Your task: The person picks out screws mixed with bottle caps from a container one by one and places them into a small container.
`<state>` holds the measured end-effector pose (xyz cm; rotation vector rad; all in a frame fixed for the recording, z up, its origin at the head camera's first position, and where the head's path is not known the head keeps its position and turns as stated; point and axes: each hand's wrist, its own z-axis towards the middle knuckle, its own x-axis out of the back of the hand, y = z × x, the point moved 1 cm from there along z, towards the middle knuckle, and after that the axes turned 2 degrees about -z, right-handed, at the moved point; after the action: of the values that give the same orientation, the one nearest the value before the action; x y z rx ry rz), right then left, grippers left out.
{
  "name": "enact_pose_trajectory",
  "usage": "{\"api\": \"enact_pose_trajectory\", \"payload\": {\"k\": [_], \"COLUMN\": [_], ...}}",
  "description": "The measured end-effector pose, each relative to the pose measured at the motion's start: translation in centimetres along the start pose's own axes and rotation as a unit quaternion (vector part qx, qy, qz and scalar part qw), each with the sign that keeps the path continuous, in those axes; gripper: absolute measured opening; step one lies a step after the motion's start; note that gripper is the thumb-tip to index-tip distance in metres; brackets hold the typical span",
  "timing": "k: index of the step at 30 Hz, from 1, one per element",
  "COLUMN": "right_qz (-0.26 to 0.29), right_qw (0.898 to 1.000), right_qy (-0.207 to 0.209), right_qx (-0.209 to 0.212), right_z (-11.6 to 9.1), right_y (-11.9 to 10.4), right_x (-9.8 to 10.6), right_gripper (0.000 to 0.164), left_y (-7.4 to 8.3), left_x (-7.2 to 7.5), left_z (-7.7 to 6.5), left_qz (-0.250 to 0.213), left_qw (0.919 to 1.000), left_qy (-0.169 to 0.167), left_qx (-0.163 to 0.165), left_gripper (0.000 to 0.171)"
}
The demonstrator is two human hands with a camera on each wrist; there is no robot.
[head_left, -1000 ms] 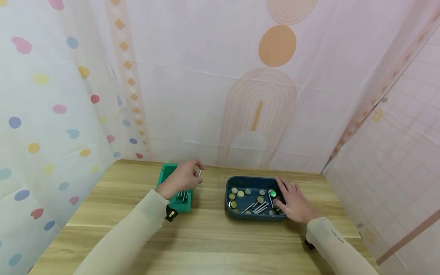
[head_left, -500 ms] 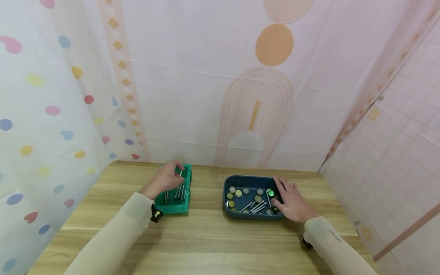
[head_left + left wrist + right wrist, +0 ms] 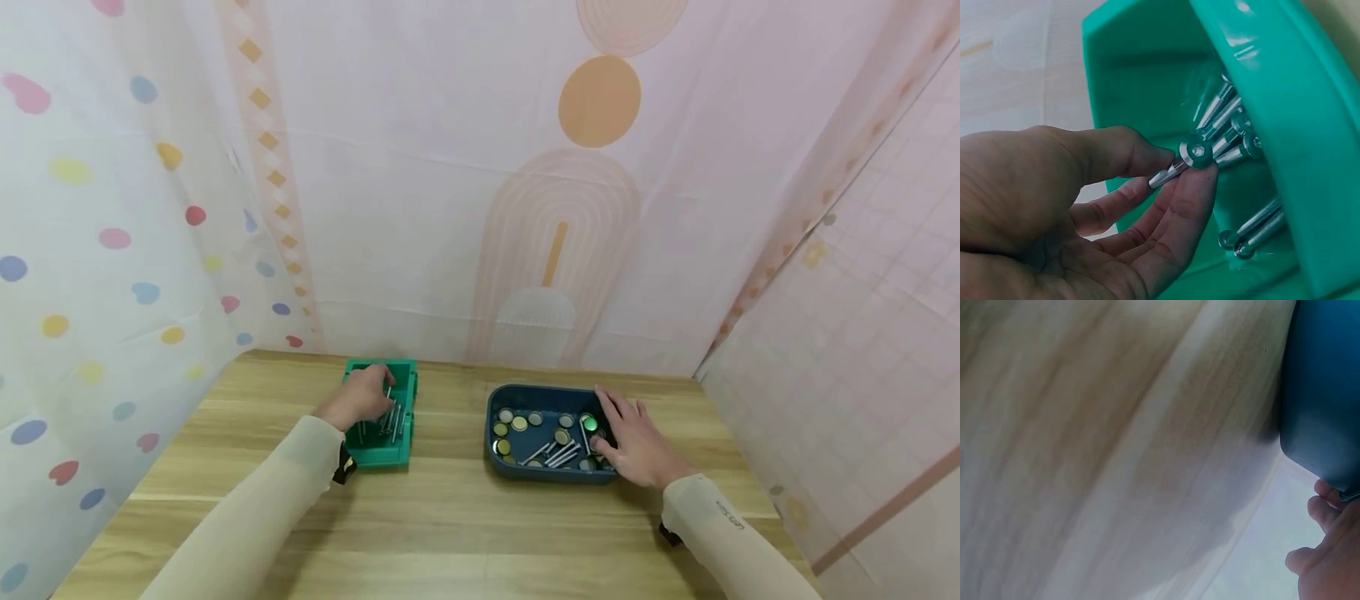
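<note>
My left hand [image 3: 366, 393] is over the green bin [image 3: 384, 457] and pinches a metal bolt [image 3: 1196, 151] between thumb and fingers. The bolt has a round head with a hex socket, which faces the left wrist camera. Below and beside it, more bolts [image 3: 1263, 228] of the same kind lie in the bin. My right hand [image 3: 637, 442] holds the right wall of a dark blue box [image 3: 551, 477], thumb inside and fingers at the rim. Inside that box are several round caps [image 3: 519, 423] and several bolts [image 3: 562, 454]; the hand hides its right end.
Both containers stand on a wood-grain table [image 3: 450, 517], with bare tabletop between them. A patterned cloth [image 3: 420, 208] hangs directly behind the table's back edge, and more cloth hangs at both sides.
My left hand has moved left and then down into the green bin, carrying the bolt. My right hand has stayed at the blue box.
</note>
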<state>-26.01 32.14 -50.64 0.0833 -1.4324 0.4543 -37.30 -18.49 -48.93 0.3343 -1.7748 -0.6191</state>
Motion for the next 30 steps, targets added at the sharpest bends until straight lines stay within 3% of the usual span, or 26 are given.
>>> {"api": "enact_pose_trajectory", "payload": {"k": [2,4,5,8,12,15,19,22,27,30], "right_qz": [0.000,0.000,0.000,-0.003,-0.007,-0.004,0.000,-0.002,-0.008,-0.009], "right_qw": [1.000,1.000,1.000,1.000,1.000,1.000,1.000,1.000,1.000,1.000], "right_qy": [0.000,0.001,0.001,0.003,0.001,-0.001,-0.002,0.000,-0.001,-0.001], "right_qx": [0.001,0.002,0.001,0.002,0.001,-0.001,-0.003,0.000,0.001,0.001], "right_z": [-0.1,-0.2,-0.2,-0.2,-0.2,-0.2,-0.1,0.0,0.0,0.0], "right_y": [0.0,0.0,0.1,0.1,0.3,0.5,0.5,0.4,0.3,0.3], "right_x": [-0.1,-0.2,-0.2,0.1,0.5,0.5,0.4,0.4,0.4,0.5], "right_gripper": [0.088,0.088,0.087,0.085,0.085,0.086,0.088,0.087,0.085,0.085], "left_y": [-1.6,-2.1,-1.8,0.7,2.1,0.1,-1.2,0.3,4.1,5.0], "left_x": [-0.8,-1.1,-1.0,-0.2,0.1,-0.6,-0.8,-0.1,1.3,1.4], "left_z": [1.8,2.4,2.2,-0.1,-1.2,1.1,2.3,0.8,-3.3,-4.2], "left_qz": [0.001,-0.009,-0.012,0.000,0.013,0.006,0.010,0.027,0.022,0.015], "left_qw": [1.0000,0.9998,0.9997,0.9998,0.9997,0.9998,0.9999,0.9994,0.9986,0.9980], "left_qy": [-0.007,-0.015,-0.021,-0.021,-0.019,-0.019,-0.002,0.013,0.030,0.041], "left_qx": [0.001,0.005,0.004,0.003,0.002,0.000,-0.013,-0.020,-0.037,-0.046], "left_gripper": [0.045,0.046,0.047,0.046,0.045,0.046,0.046,0.044,0.042,0.041]}}
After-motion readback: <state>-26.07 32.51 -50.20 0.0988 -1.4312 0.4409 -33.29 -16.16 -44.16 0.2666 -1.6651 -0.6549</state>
